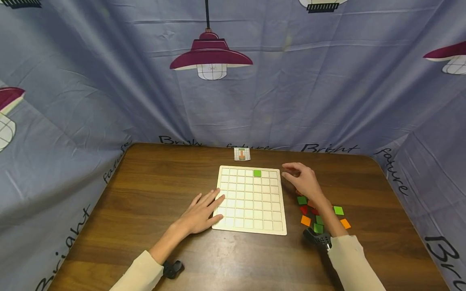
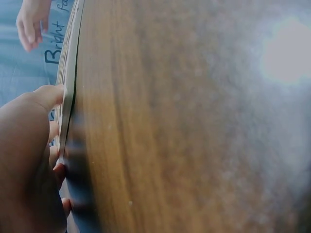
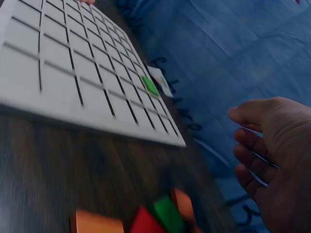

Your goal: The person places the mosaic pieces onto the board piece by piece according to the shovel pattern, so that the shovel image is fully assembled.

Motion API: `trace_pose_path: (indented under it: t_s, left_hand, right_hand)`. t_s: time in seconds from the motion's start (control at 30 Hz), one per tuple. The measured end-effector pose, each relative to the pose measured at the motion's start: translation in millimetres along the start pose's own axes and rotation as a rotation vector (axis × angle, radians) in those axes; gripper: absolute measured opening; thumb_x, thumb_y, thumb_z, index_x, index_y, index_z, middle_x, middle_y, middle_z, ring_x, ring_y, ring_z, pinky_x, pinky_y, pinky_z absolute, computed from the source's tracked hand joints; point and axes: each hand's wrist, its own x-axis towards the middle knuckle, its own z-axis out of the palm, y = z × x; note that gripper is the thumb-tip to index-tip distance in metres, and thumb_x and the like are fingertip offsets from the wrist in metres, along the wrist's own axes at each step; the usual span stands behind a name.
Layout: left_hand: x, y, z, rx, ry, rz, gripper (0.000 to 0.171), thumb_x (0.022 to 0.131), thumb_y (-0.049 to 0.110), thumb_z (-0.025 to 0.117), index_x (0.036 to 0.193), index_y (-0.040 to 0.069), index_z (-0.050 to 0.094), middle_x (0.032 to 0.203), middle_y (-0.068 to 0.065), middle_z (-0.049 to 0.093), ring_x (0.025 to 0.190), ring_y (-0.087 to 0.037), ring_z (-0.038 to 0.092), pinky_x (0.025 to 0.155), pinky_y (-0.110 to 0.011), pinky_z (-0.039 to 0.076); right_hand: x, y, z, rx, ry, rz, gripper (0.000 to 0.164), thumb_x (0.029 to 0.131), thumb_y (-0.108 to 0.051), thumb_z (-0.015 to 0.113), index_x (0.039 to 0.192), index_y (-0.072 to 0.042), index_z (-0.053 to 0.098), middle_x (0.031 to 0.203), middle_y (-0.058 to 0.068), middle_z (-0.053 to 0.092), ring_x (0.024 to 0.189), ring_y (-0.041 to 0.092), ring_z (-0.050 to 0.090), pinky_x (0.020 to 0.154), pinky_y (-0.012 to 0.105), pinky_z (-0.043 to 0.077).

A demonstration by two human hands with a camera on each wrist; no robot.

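Note:
A white grid board lies flat on the wooden table, with one green square tile in its far row, right of the middle. My left hand rests on the board's left edge, fingers spread over the rim. In the left wrist view its thumb touches the board's side. Just off the board's far right corner, my right hand hovers above the table. Its fingers are loosely bent with nothing between them, as the right wrist view shows. Under the right forearm lie loose green, red and orange tiles, partly hidden by it.
A small card with a coloured grid pattern lies behind the board near the table's back edge. A blue printed curtain hangs around the back and sides of the table. Each wrist wears a black camera strap.

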Motion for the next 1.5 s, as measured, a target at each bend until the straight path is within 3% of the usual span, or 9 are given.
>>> trace_pose_path:
  t_s: [0.23, 0.43, 0.6, 0.7, 0.87, 1.03, 1.33, 1.5]
  left_hand:
    - [-0.7, -1.2, -0.1, -0.020, 0.021, 0.012, 0.065, 0.105, 0.045, 0.047, 0.159, 0.014, 0.030, 0.164, -0.012, 0.019, 0.149, -0.030, 0.020, 0.116, -0.060, 0.013]
    - [-1.0, -3.9, -1.3, -0.009, 0.031, 0.014, 0.065, 0.105, 0.044, 0.048, 0.159, 0.014, 0.030, 0.164, -0.012, 0.019, 0.149, -0.031, 0.020, 0.116, -0.060, 0.013]
    - [-0.9, -4.2, -2.7, -0.006, 0.031, 0.016, 0.065, 0.105, 0.043, 0.049, 0.159, 0.013, 0.030, 0.164, -0.013, 0.019, 0.149, -0.032, 0.020, 0.115, -0.061, 0.012]
    - [-1.4, -3.8, -3.6, -0.006, 0.029, 0.012, 0.065, 0.104, 0.043, 0.049, 0.159, 0.013, 0.030, 0.164, -0.013, 0.019, 0.149, -0.032, 0.019, 0.116, -0.061, 0.012]
    - [-1.3, -3.7, -4.6, -0.017, 0.030, 0.007, 0.065, 0.104, 0.043, 0.050, 0.158, 0.013, 0.031, 0.164, -0.013, 0.019, 0.149, -0.032, 0.019, 0.116, -0.061, 0.012]
    - [-0.8, -3.9, -5.6, -0.021, 0.024, 0.002, 0.065, 0.105, 0.044, 0.049, 0.159, 0.013, 0.030, 0.164, -0.012, 0.018, 0.149, -0.031, 0.019, 0.116, -0.060, 0.012]
    - [-0.7, -1.2, -3.0, -0.015, 0.018, 0.022, 0.064, 0.105, 0.044, 0.047, 0.159, 0.013, 0.030, 0.164, -0.013, 0.018, 0.149, -0.031, 0.019, 0.116, -0.061, 0.012]
    - [-1.2, -0.2, -2.0, -0.014, 0.014, 0.023, 0.064, 0.105, 0.045, 0.047, 0.159, 0.014, 0.030, 0.164, -0.012, 0.018, 0.149, -0.030, 0.019, 0.116, -0.060, 0.012]
  right_hand:
    - [-38.4, 20.3, -39.3, -0.046, 0.056, 0.025, 0.039, 0.097, -0.024, 0.070, 0.129, -0.003, 0.066, 0.122, 0.016, 0.067, 0.101, 0.025, 0.065, 0.078, 0.014, 0.048]
    - [-71.6, 32.1, -65.3, -0.086, 0.117, 0.073, 0.038, 0.097, -0.024, 0.069, 0.129, -0.003, 0.065, 0.118, 0.020, 0.068, 0.092, -0.005, 0.058, 0.074, 0.010, 0.046]
    - [-98.9, 41.6, -84.9, -0.130, 0.162, 0.130, 0.039, 0.096, -0.023, 0.070, 0.128, -0.002, 0.066, 0.119, 0.022, 0.066, 0.091, -0.014, 0.052, 0.072, 0.009, 0.045]
    - [-113.4, 53.7, -93.2, -0.161, 0.143, 0.146, 0.039, 0.094, -0.020, 0.073, 0.127, 0.000, 0.066, 0.122, 0.023, 0.064, 0.093, -0.014, 0.050, 0.073, 0.007, 0.043]
    - [-128.3, 73.5, -99.1, -0.177, 0.040, 0.159, 0.042, 0.092, -0.017, 0.075, 0.128, 0.001, 0.065, 0.124, 0.022, 0.061, 0.096, -0.010, 0.048, 0.072, 0.010, 0.043]
    - [-130.3, 80.6, -98.7, -0.176, 0.003, 0.140, 0.043, 0.091, -0.017, 0.076, 0.128, 0.001, 0.065, 0.124, 0.022, 0.060, 0.096, -0.009, 0.049, 0.072, 0.011, 0.043]
    - [-133.3, 81.8, -99.1, -0.218, -0.053, 0.218, 0.046, 0.091, -0.024, 0.076, 0.129, -0.001, 0.066, 0.123, 0.021, 0.059, 0.094, 0.011, 0.053, 0.070, 0.021, 0.045]
    - [-133.4, 83.5, -99.8, -0.247, -0.065, 0.218, 0.042, 0.090, -0.023, 0.078, 0.125, -0.003, 0.069, 0.119, 0.018, 0.061, 0.094, 0.015, 0.054, 0.071, 0.024, 0.045]
